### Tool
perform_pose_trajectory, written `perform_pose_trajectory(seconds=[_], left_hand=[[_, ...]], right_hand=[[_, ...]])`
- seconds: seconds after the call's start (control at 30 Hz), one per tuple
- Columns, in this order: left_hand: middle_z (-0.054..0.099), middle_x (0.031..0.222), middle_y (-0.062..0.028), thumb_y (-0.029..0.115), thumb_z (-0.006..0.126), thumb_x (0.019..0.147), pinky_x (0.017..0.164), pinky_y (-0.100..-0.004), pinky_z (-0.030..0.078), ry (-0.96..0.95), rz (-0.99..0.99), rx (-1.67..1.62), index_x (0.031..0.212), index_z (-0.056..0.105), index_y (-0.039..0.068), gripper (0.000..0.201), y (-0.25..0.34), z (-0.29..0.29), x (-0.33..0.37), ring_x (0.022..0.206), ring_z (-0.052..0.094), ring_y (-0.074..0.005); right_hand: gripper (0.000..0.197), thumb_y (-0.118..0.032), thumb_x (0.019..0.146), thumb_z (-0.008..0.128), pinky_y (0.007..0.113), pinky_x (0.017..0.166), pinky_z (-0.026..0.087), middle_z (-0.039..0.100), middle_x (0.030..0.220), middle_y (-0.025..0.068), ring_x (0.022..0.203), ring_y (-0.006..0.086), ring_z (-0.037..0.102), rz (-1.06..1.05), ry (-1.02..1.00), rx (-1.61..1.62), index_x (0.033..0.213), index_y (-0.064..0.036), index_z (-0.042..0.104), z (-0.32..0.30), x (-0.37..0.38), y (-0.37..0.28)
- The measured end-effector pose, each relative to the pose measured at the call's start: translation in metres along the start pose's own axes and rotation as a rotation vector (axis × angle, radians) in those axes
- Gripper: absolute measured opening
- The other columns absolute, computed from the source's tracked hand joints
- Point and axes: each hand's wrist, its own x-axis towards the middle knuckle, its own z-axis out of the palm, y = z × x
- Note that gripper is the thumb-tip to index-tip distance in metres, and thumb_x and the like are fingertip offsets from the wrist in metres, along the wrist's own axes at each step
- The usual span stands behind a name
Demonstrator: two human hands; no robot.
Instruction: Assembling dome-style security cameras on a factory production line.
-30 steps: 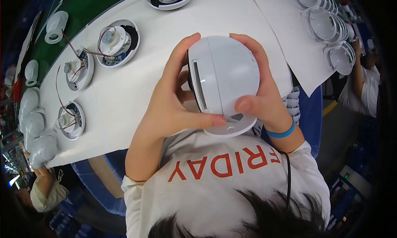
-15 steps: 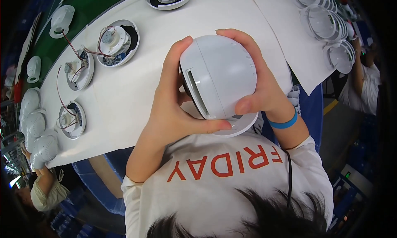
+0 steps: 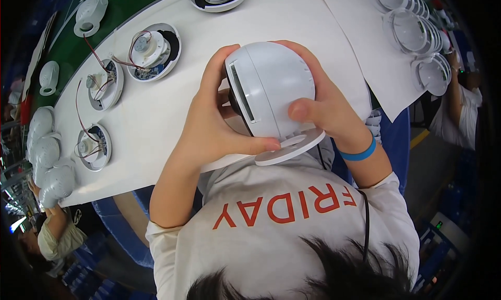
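Between both palms is a white ball-shaped housing [image 3: 282,91] with a seam and a long narrow slot on its left part. A flat white disc base [image 3: 305,147] sticks out below it, tilted toward my shirt. My left hand [image 3: 203,122] wraps the slotted side, thumb along the lower edge and fingers at the back, where a dark part partly shows. My right hand [image 3: 336,107] grips the other side, thumb pressed on the smooth shell. The far side of the housing is hidden.
On the white table [image 3: 209,28], an open round shell [image 3: 175,64] with wires and a circuit board lies at left, near similar ones. White rounded covers [image 3: 56,182] cluster at the left edge. Stacked clear domes [image 3: 407,31] stand far right. Other people work at both sides.
The housing has tipped and shifted slightly left in my hands, and more of its disc base shows. My right thumb has moved up the shell. The whole view has shifted a little.
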Motion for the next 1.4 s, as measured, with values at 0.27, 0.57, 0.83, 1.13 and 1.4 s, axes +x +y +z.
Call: perform_pose_trajectory(seconds=[0.27,0.57,0.83,1.13,1.4], left_hand=[[0.043,0.120,-0.0103,0.019,0.083,0.040,0.092,-0.0349,0.039,0.079,0.037,0.062,0.131,0.026,0.006,0.108,0.003,0.016,-0.001,0.113,0.044,-0.0240],[0.043,0.122,-0.0128,0.026,0.083,0.040,0.093,-0.0343,0.037,0.069,0.036,-0.030,0.131,0.026,0.003,0.109,0.019,0.013,0.002,0.114,0.044,-0.0249],[0.041,0.125,-0.0153,0.031,0.084,0.040,0.095,-0.0344,0.035,0.052,0.149,-0.096,0.133,0.021,-0.001,0.117,0.016,0.014,0.002,0.114,0.044,-0.0255],[0.045,0.121,-0.0133,0.017,0.087,0.036,0.093,-0.0354,0.038,-0.044,0.141,-0.239,0.135,0.017,0.004,0.122,0.014,0.007,-0.008,0.114,0.045,-0.0260],[0.044,0.121,-0.0134,0.020,0.088,0.032,0.093,-0.0361,0.038,0.001,0.117,-0.322,0.136,0.014,0.004,0.129,0.019,0.012,-0.007,0.114,0.045,-0.0267]], right_hand=[[0.095,-0.050,0.057,0.075,0.037,0.097,0.033,0.043,0.123,0.0109,0.118,0.0257,0.040,-0.018,0.008,0.014,0.130,-0.0084,0.032,0.002,-0.001,-0.004],[0.075,-0.026,0.067,0.075,0.032,0.090,0.039,0.050,0.113,0.0104,0.108,0.0209,0.047,-0.058,-0.031,0.003,0.125,-0.0026,0.034,-0.001,-0.003,-0.026],[0.074,-0.023,0.068,0.074,0.032,0.092,0.037,0.050,0.114,0.0104,0.109,0.0201,0.046,-0.153,-0.046,-0.032,0.127,-0.0054,0.034,-0.006,-0.007,-0.021],[0.116,-0.069,0.041,0.073,0.036,0.097,0.034,0.043,0.125,0.0118,0.119,0.0262,0.041,-0.050,0.095,-0.001,0.129,-0.0047,0.034,0.005,-0.013,-0.024],[0.118,-0.071,0.039,0.071,0.038,0.095,0.038,0.041,0.127,0.0127,0.118,0.0277,0.043,-0.095,0.114,-0.074,0.129,-0.0056,0.033,0.005,-0.016,-0.022]])
